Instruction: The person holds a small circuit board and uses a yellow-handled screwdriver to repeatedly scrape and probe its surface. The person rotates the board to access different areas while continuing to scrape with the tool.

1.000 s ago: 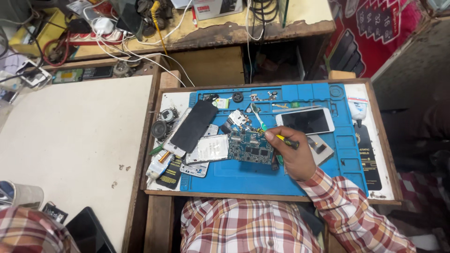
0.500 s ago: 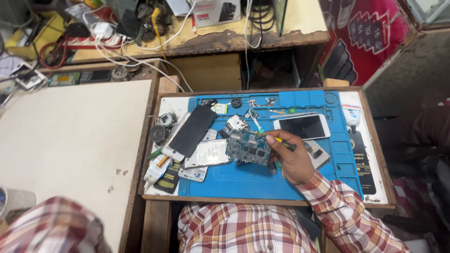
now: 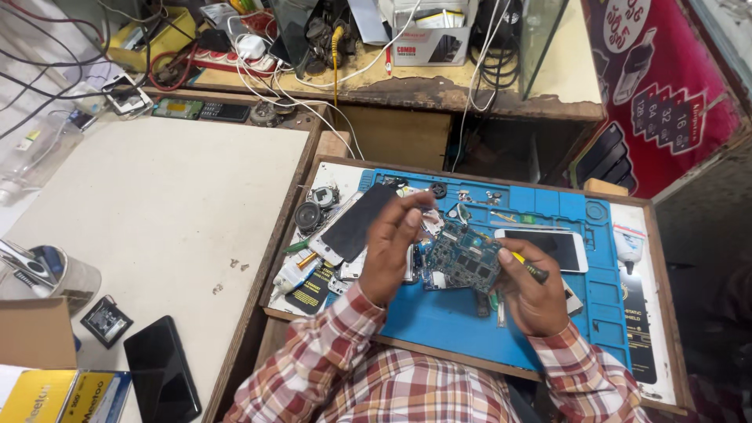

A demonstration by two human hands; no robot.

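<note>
Where only the right hand (image 3: 534, 294) worked, the left hand (image 3: 395, 247) now joins it over the circuit board (image 3: 462, 260).

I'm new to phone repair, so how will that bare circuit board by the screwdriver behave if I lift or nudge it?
The circuit board looks thin and flat, so probably stiff and light. It lies on the blue repair mat, which should keep it from sliding much. Its exposed chips suggest it is fragile; the left hand and right hand stay at its edges.
</note>
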